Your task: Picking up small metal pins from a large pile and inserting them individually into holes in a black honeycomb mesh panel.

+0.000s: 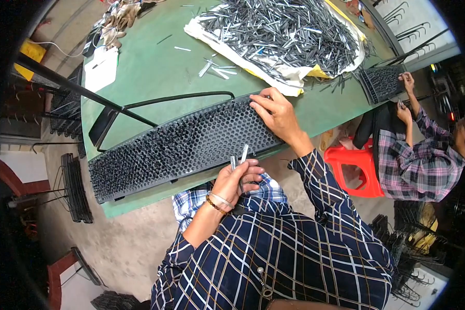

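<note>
A long black panel full of small round holes (219,135) slants across the table in front of me. Dark pieces stand up densely from its left part, while the holes show more plainly on the right part. Several thin silvery strips (244,151) stick out of my left hand (232,183), which is closed around them just off the panel's near edge. Over the panel's right end, my right hand (276,114) has its thumb and fingers pinched together at the holes; whatever they hold is too small to make out.
A heap of similar strips (289,36) lies on a yellow-white sack (232,51) at the back, with loose strips (217,68) beside it on the green table (155,57). A black hooked frame (175,95) lies behind the panel. Right, a co-worker (418,160) sits by a red stool (354,163).
</note>
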`<state>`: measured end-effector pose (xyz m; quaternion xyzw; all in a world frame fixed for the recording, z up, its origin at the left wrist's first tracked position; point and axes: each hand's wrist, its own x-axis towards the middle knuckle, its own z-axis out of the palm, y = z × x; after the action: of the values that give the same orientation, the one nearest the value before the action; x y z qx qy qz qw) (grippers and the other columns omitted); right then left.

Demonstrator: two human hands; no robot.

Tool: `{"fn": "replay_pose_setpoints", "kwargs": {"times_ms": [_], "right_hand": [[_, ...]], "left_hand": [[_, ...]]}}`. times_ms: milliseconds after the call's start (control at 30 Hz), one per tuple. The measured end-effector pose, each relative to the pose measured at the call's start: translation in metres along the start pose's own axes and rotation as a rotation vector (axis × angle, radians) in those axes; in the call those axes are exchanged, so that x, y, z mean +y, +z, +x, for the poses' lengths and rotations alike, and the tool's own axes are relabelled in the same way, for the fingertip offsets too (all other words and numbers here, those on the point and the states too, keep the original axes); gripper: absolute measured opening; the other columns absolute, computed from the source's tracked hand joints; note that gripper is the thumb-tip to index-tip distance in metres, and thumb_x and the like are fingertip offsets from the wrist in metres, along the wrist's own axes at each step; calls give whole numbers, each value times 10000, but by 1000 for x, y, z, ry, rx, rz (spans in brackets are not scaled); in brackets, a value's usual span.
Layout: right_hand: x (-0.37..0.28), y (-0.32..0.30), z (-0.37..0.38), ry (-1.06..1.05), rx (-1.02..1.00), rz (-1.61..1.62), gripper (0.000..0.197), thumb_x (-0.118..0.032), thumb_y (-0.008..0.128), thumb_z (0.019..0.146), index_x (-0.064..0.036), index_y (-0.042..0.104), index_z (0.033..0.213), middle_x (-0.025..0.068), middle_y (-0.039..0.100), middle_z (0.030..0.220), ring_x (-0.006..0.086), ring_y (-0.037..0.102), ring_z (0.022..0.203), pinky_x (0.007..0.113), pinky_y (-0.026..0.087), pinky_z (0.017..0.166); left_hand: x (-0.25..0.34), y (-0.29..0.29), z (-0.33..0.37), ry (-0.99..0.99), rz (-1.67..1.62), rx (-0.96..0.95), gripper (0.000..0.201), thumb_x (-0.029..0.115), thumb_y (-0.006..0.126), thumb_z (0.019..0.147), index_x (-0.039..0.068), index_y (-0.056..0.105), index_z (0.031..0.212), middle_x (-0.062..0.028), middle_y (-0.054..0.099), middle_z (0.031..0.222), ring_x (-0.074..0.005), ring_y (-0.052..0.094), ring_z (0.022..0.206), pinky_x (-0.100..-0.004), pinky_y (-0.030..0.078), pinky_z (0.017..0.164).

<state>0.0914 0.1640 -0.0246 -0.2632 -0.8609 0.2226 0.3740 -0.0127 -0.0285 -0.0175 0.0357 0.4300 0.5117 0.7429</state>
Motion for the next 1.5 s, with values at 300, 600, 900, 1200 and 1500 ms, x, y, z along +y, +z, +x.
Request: {"fn": "replay_pose_setpoints", "kwargs": {"times_ms": [300, 600, 900, 1200, 1500], "right_hand": [[-1, -1, -1, 25, -11, -86, 203, -122, 638, 816, -13, 652, 987, 116, 545, 865, 255, 565, 755, 331, 455, 662], [-16, -3, -3, -14, 74, -71, 200, -128, 647, 813, -7, 655, 972, 110, 567, 882, 227, 573, 762, 304, 456, 666], [-54, -14, -35, 676, -412, 889, 209, -143, 645, 841, 37, 660, 946, 48, 659, 829, 78, 576, 746, 222, 469, 648], [-55, -13, -40, 752, -398, 912, 209, -128, 664, 822, 41, 661, 946, 66, 667, 824, 85, 601, 739, 213, 485, 642], [-62, -6, -44, 761, -324, 890, 170, -105, 678, 808, 25, 655, 915, 31, 653, 779, 52, 572, 684, 187, 458, 594]], "left_hand": [[-1, 0, -1, -3, -6, -7, 284, 207, 455, 952, -7, 540, 1117, -126, 644, 975, -139, 634, 794, -256, 536, 648], [1, -3, -2, 20, -40, -37, 300, 228, 436, 961, 7, 520, 1147, -125, 636, 992, -142, 627, 801, -261, 535, 649], [3, 3, -1, 116, 13, -85, 317, 251, 420, 969, 10, 499, 1160, -126, 627, 994, -141, 614, 793, -265, 533, 639], [-2, 3, 1, 207, 35, -21, 337, 265, 388, 979, -8, 501, 1141, -141, 626, 989, -143, 612, 769, -269, 539, 615], [-6, 7, 2, 271, 18, 34, 346, 293, 361, 984, 0, 490, 1116, -148, 621, 960, -148, 609, 746, -266, 547, 584]]}}
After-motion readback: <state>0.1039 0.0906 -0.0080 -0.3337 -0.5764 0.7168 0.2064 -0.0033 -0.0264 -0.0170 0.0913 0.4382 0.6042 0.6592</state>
